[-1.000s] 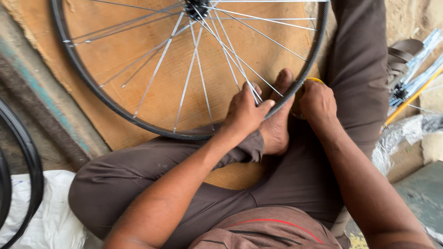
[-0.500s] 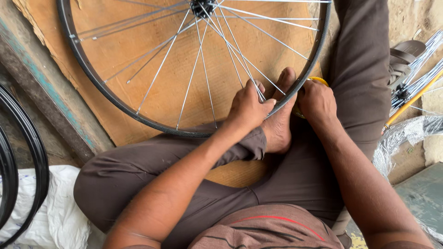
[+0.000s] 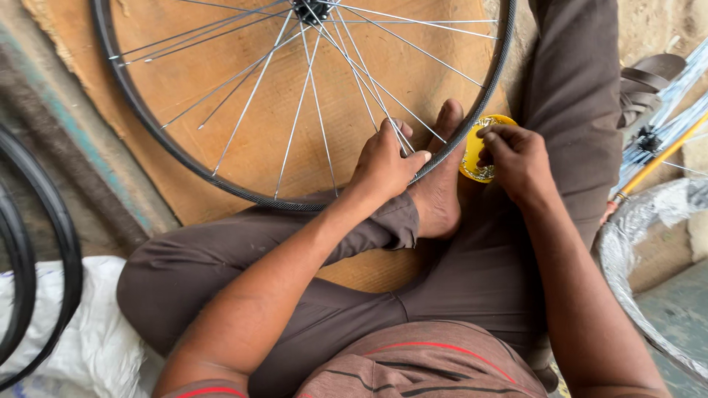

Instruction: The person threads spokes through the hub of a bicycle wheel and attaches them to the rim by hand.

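A spoked bicycle wheel with a black rim lies flat on a wooden board, its hub at the top edge. My left hand rests on the near part of the rim and pinches a thin steel spoke there. My right hand has its fingertips dipped into a small round yellow container of small metal parts just outside the rim. My bare foot lies between the two hands, under the rim.
I sit cross-legged in brown trousers. More black rims and a white sack lie at left. At right are a sandal, a bundle of spokes with a yellow-handled tool, and a plastic-wrapped rim.
The view has shifted slightly, so the wheel sits further right. My right hand has moved off the rim edge and into the yellow container, which now shows. My left hand stays on the spoke.
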